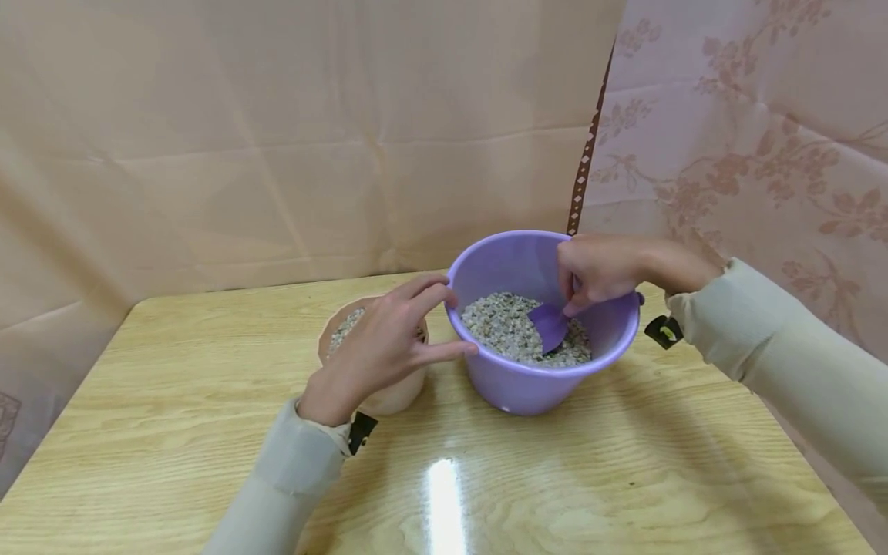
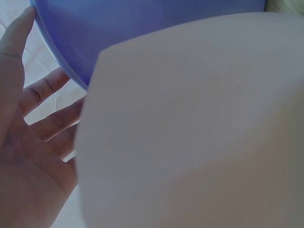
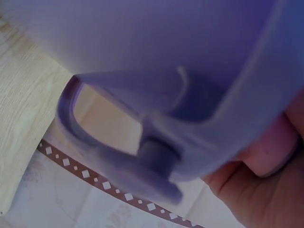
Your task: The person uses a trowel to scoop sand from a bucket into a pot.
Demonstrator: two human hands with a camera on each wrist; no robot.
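Observation:
A lilac plastic bucket (image 1: 541, 385) half full of pale gravel (image 1: 501, 324) stands on the wooden table (image 1: 208, 385). My right hand (image 1: 598, 270) reaches over its far rim and pinches a small purple scoop (image 1: 549, 324) whose blade is in the gravel. My left hand (image 1: 388, 339) spreads its straight fingers against the bucket's left wall, thumb low, forefinger at the rim. It hovers over a beige pot (image 1: 395, 395) holding some gravel. In the left wrist view the pot (image 2: 199, 128) fills the frame beside the bucket (image 2: 118, 33) and my left hand (image 2: 28, 133). The right wrist view shows the bucket's handle mount (image 3: 152, 156).
Draped beige cloth (image 1: 277, 139) closes the back, and a flowered curtain (image 1: 763, 154) hangs at the right. The table's left and front parts are bare wood with a light glare (image 1: 444, 501).

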